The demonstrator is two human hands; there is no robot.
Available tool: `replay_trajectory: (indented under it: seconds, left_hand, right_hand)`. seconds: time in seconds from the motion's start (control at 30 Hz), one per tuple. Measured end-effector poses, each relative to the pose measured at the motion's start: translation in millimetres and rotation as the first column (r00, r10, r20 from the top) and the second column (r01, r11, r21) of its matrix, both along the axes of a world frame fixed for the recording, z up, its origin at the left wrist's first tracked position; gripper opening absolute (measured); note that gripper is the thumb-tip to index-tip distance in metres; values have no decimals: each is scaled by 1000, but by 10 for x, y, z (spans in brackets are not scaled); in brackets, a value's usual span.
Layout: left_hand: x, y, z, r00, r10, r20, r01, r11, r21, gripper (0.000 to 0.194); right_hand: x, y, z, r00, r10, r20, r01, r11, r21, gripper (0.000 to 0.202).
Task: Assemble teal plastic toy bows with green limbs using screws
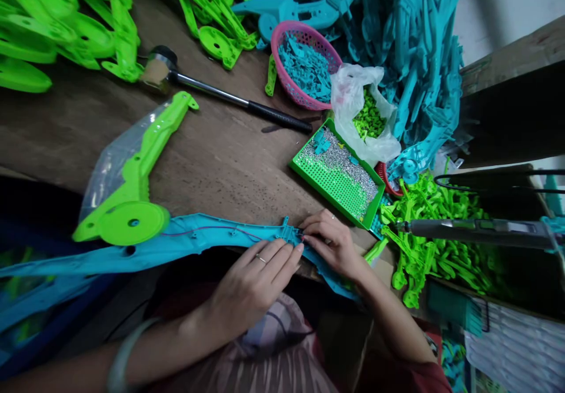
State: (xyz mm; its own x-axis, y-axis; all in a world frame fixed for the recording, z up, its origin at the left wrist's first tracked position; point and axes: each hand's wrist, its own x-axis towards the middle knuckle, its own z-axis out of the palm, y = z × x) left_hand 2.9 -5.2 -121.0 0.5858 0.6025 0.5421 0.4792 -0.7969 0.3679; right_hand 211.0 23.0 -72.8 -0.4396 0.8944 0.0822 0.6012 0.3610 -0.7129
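**Fine fingertip work at close quarters**

A long blue plastic shell point(212, 241) lies along the near edge of the brown wooden counter point(229, 169). The left hand point(260, 278) rests on it, fingers straight and together, its grip hidden. The right hand point(332, 242) is curled, fingertips nearly meeting; any pinched piece is too small to tell. The step seems to be settling the thin purple wire point(212, 227); the next move calls for steady support.

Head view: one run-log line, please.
left hand: on blue part; right hand: on blue part; hammer: on table; green tray: holding metal pieces
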Motion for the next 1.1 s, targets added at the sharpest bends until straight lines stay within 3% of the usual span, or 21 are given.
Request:
replay_trajectory:
  seconds: [0.33,0.47,0.57,0.7,0.83,0.97,1.1]
  left_hand:
    - [-20,-18,-56,1000,2,-19,-1,999,54,30]
    - [-28,-13,-81,999,-14,-42,17,995,94,31]
    - [-20,2,-91,998,-29,-50,35,992,125,33]
    - [35,55,-60,995,-56,-84,68,987,146,32]
    - [102,116,19,979,-49,-200,76,989,128,33]
    - [137,117,71,960,-29,-277,62,992,111,35]
    - [147,106,66,956,-13,-293,56,989,139,35]
  right_hand:
    - [-63,-1,-31,998,-5,55,4,1000,24,9]
    - [12,-51,42,991,-39,127,36,999,26,8]
    - [162,-174,164,965,-130,228,121,991,51,21]
    - [285,-433,260,914,-246,321,216,968,127,9]
    - [194,-599,192,889,-204,410,183,979,90,18]
    - [76,-601,83,856,-303,419,244,951,190,19]
    - [22,-557,33,826,-279,490,184,955,234,19]
